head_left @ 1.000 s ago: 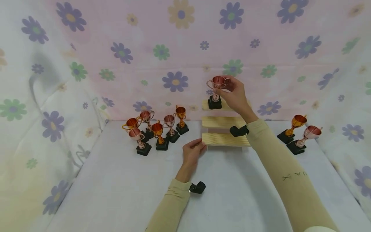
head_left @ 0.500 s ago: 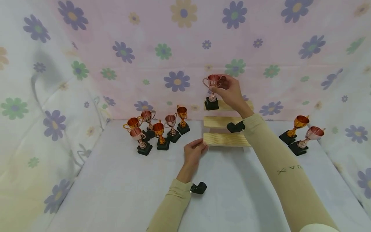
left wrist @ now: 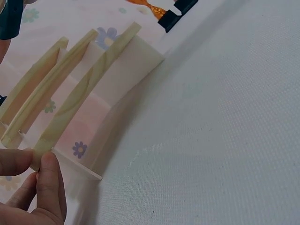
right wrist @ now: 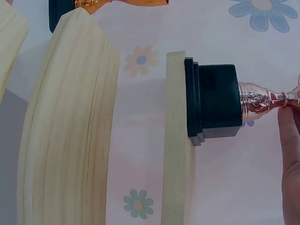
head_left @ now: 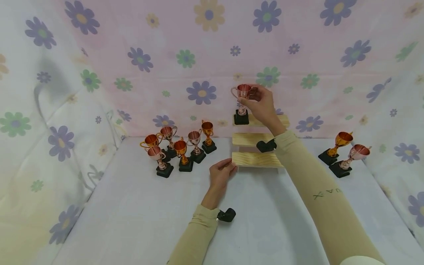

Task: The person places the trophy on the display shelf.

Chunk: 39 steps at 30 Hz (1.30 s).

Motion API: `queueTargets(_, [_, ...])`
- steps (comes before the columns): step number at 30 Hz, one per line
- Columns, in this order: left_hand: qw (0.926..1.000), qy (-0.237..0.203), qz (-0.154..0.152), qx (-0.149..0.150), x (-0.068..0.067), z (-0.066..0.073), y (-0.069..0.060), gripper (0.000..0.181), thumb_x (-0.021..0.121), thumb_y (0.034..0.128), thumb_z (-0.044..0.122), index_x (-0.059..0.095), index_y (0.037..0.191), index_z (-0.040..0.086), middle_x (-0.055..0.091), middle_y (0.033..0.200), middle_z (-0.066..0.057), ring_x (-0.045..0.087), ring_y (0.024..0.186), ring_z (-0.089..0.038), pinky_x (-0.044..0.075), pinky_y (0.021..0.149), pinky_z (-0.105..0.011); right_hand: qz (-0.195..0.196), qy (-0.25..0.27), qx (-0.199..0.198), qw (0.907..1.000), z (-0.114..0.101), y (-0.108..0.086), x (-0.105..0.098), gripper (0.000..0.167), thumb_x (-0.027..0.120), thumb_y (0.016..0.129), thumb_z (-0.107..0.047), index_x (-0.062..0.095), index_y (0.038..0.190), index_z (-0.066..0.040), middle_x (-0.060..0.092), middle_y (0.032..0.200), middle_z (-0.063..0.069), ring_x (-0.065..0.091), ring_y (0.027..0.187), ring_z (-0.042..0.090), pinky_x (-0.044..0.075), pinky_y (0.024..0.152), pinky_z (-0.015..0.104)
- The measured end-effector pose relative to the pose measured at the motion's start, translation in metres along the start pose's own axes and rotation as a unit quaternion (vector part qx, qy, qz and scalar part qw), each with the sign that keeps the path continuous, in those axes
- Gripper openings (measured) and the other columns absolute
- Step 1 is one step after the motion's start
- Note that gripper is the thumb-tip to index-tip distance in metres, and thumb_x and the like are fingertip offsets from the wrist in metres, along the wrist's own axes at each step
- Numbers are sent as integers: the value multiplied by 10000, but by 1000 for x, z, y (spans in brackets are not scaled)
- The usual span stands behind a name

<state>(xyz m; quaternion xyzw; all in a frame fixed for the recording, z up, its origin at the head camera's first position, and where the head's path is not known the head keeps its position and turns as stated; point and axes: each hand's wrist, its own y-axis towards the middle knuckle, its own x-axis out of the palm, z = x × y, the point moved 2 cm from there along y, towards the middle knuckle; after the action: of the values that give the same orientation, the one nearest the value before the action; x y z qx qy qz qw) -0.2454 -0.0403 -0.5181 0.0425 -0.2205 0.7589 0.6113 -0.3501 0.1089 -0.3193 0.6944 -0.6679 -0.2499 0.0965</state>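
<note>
My right hand [head_left: 261,105] pinches a rose-gold trophy cup [head_left: 243,91] by its bowl. The trophy's black base [right wrist: 215,101] stands on the left end of the top board [right wrist: 176,154] of a three-step wooden rack [head_left: 253,159], seemingly touching it in the right wrist view. Down at the rack's front left corner, my left hand [head_left: 220,176] pinches the end of the lowest board [left wrist: 75,98] between thumb and fingers [left wrist: 49,183]. The trophy's far handle is partly hidden by the right fingers.
Left of the rack stand several gold and rose-gold trophies, among them a gold one [head_left: 180,148] and a rose-gold one [head_left: 194,139]. On the right are a gold trophy [head_left: 342,140] and a rose-gold trophy [head_left: 357,152]. A flowered cloth [head_left: 159,73] rises behind the white table [head_left: 149,221].
My right hand has shifted the rose-gold trophy slightly left, to the top board's left end, and it has barely moved in the last half second. The left hand keeps its hold on the rack.
</note>
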Motion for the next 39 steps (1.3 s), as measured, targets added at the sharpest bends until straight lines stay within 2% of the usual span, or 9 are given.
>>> queueTargets(2, [10000, 10, 5, -18, 0, 1, -1, 285, 695, 899, -86, 690, 1184, -90, 688, 1136, -218, 700, 870, -156, 622, 841, -283, 68, -1, -2, 10000, 3, 1, 1, 397, 749, 889, -4, 623, 1251, 99, 682, 1097, 159, 632, 914, 59, 557, 887, 205])
queueTargets(9, [9999, 51, 27, -123, -2, 1, -2, 281, 694, 908, -74, 694, 1189, -73, 686, 1151, -210, 699, 901, -163, 618, 856, -285, 214, 63, -103, 9997, 34, 13, 2, 416, 775, 885, -36, 625, 1260, 62, 669, 1106, 125, 623, 928, 62, 553, 892, 198])
queueTargets(17, [10000, 41, 37, -73, -1, 1, -3, 287, 693, 905, -78, 689, 1191, -82, 685, 1143, -217, 694, 890, -154, 617, 863, -288, 233, 121, -24, 9997, 38, 11, 3, 409, 787, 887, -75, 633, 1256, 9, 673, 1110, 117, 651, 956, 103, 563, 909, 224])
queueTargets(23, [9999, 15, 68, -86, -1, 0, -3, 288, 695, 903, -80, 691, 1191, -80, 683, 1142, -215, 694, 897, -162, 618, 854, -281, -25, 243, 190, 9995, 39, 2, -10, 522, 778, 880, -46, 578, 1361, -18, 645, 1291, 192, 672, 1115, 239, 573, 948, 271])
queueTargets(27, [9999, 16, 84, -121, -1, 0, -2, 287, 696, 903, -79, 692, 1190, -75, 678, 1158, -217, 694, 901, -168, 619, 857, -289, -170, 107, 85, 9998, 31, -13, -38, 581, 751, 893, -18, 528, 1430, -14, 592, 1375, 217, 626, 1207, 297, 556, 1006, 313])
queueTargets(30, [9999, 66, 94, -127, 0, 2, -3, 285, 692, 907, -72, 693, 1192, -70, 678, 1167, -215, 691, 902, -168, 616, 879, -313, -13, -60, -168, 9998, 18, -29, -68, 551, 743, 896, 2, 551, 1412, -9, 613, 1361, 185, 630, 1195, 214, 538, 1036, 317])
queueTargets(33, [9998, 123, 80, -108, 1, 4, -3, 288, 689, 910, -67, 691, 1197, -70, 681, 1160, -208, 689, 897, -168, 611, 902, -335, 318, -339, -448, 9979, 2, -51, -102, 493, 730, 902, 21, 600, 1373, -39, 664, 1297, 82, 635, 1155, 123, 534, 1020, 246])
queueTargets(37, [9998, 153, 87, -75, 2, 4, -3, 296, 690, 904, -73, 688, 1201, -77, 684, 1130, -195, 688, 881, -161, 614, 893, -331, 922, 74, -579, 9940, -8, -85, -151, 437, 689, 892, 105, 649, 1309, -19, 699, 1210, 25, 645, 1120, 139, 533, 953, 146])
queueTargets(39, [9998, 169, 83, -28, 2, 4, -3, 301, 692, 900, -79, 684, 1201, -89, 687, 1117, -197, 688, 871, -159, 618, 878, -325, 1391, 15, -500, 9890, -6, -104, -175, 417, 680, 890, 115, 661, 1289, -6, 704, 1189, 17, 640, 1117, 148, 527, 953, 135])
